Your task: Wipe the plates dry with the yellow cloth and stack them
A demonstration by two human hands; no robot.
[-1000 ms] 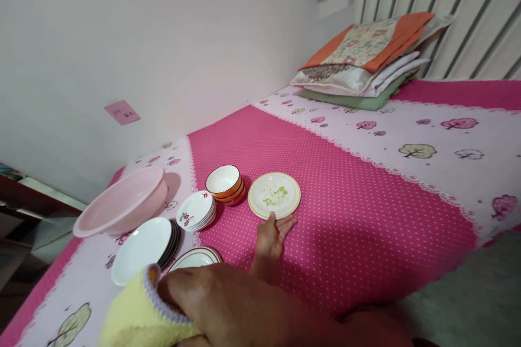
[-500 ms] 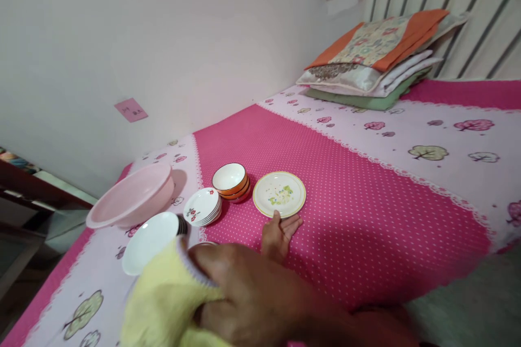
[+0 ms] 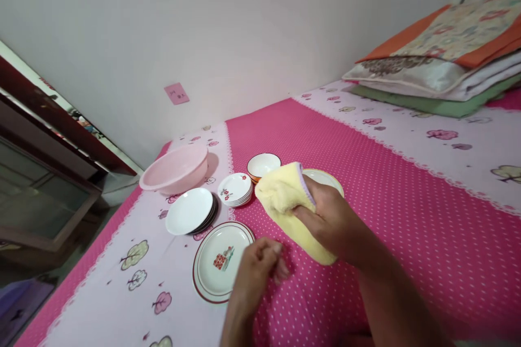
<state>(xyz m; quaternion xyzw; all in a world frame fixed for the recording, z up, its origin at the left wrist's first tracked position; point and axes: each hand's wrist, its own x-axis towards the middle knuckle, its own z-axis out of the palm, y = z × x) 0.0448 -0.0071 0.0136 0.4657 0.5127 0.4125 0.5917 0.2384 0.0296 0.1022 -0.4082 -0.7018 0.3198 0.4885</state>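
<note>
In the head view, the right hand gripped a yellow cloth, its folds pinched between thumb and fingers; the bunching presumably gave the soft fabric enough body to be held one-handed. The cloth was raised in front of the small dishes and bowls, its loose end hanging below the hand. The left hand was loosely curled, with nothing visible in it, and overlapped the right edge of the red-rimmed plate; whether skin met plate could not be told.

The red-rimmed plate lay face up on the bed, nearest the person's left hand and probably within easy reach. Beyond it stood a stack of large dishes, white on top and dark along the sides, and a stack of small dishes with red flowers. The bowls stood nested behind the cloth. Like pieces had apparently been grouped by shape, which saved room and likely steadied them on the soft bedding. A yellow-rimmed plate lay partly hidden behind the right hand. The pink basin sat farther left, near the wall, seemingly out of the way, while folded pillows occupied the far right.
</note>
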